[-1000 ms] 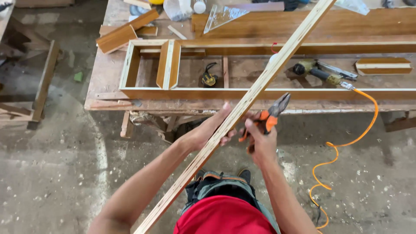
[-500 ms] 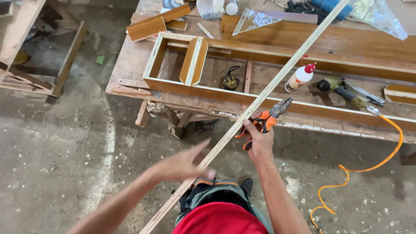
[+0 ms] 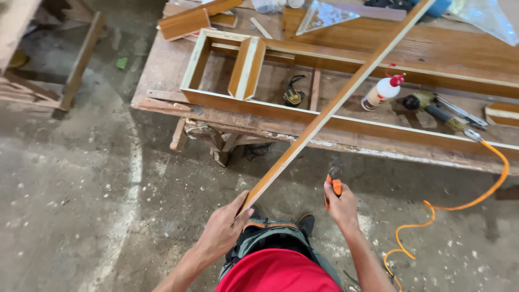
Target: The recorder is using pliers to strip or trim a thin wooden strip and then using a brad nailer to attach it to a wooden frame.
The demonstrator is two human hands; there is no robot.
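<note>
Looking down: red shirt (image 3: 278,273) at the bottom edge, grey trousers above it, a dark shoe (image 3: 305,221) on the dusty concrete floor (image 3: 81,205).

Left hand (image 3: 224,230) is closed around the near end of a long wood strip (image 3: 324,116), thumb against its tip. The strip runs diagonally up and right from the hand, passes over the bench edge and the frame, and leaves the picture at the top right.

Right hand (image 3: 341,204) is just right of the strip, not touching it, fist closed on orange-handled pliers (image 3: 333,183); pliers point up, blurred, so the jaw state can't be told.

Orange cable (image 3: 459,205) snakes over the floor at right and climbs to the bench.

Beyond the hands: worn wooden bench (image 3: 162,70) with a long open wood frame (image 3: 216,100) lying on it, a short divider (image 3: 247,67) upright inside. Inside the frame: a small dark tool (image 3: 292,94), a white glue bottle (image 3: 381,91) with red cap just right of the strip, and a power tool (image 3: 438,108) joined to the cable.

Far: loose wood blocks (image 3: 186,21) at the bench's back left, clear plastic (image 3: 319,13) at top centre. Timber pieces (image 3: 48,81) on the floor far left.
</note>
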